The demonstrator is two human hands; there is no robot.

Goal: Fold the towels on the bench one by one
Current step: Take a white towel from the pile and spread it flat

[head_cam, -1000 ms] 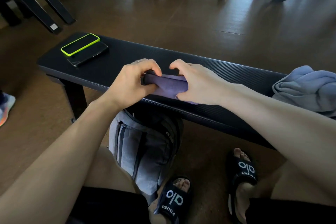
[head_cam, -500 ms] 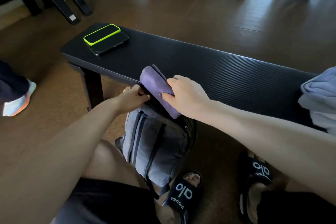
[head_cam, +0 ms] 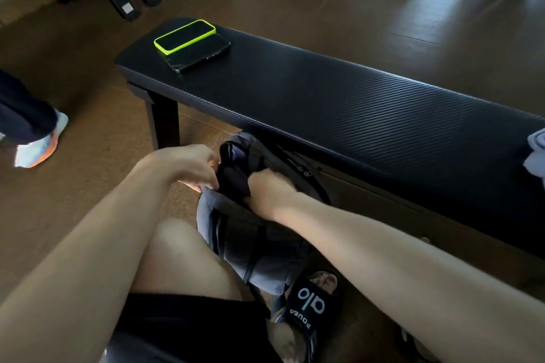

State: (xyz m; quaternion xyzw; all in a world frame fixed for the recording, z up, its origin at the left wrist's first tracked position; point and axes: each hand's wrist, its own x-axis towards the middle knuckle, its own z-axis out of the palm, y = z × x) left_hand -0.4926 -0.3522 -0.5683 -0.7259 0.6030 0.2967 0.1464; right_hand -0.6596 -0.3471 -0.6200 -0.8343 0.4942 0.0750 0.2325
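Head view, seated at the bench (head_cam: 368, 103), both of my hands down at the grey backpack (head_cam: 250, 242) that stands on the floor between my knee and the bench's near edge.

Left hand (head_cam: 188, 165): fingers curled, pinching the near lip of the bag's opening. My read is that it holds the mouth apart so the other hand can go in.

Right hand (head_cam: 269, 191): knuckles bent, fingertips sunk into the dark opening. Whether the fingers are clamped on cloth or just pressing down, I cannot tell; the inside is too dark and the hand is blurred.

Towels: no folded towel shows clearly anywhere in this frame. If one is under the right hand it is hidden in the bag, so I cannot give its long axis or which way it points. The only cloth in plain sight is a pale blue-grey towel (head_cam: 536, 153) bunched at the far right end of the bench, cut off by the frame edge; crumpled, with no clear long axis, some of it spilling over the near edge.

Two phones (head_cam: 191, 44) are stacked at the left end of the bench, well apart from the cloth, which leaves the middle of the pad as working surface.

Judgement: this is a stowing step; the blue-grey towel is the one left to fold
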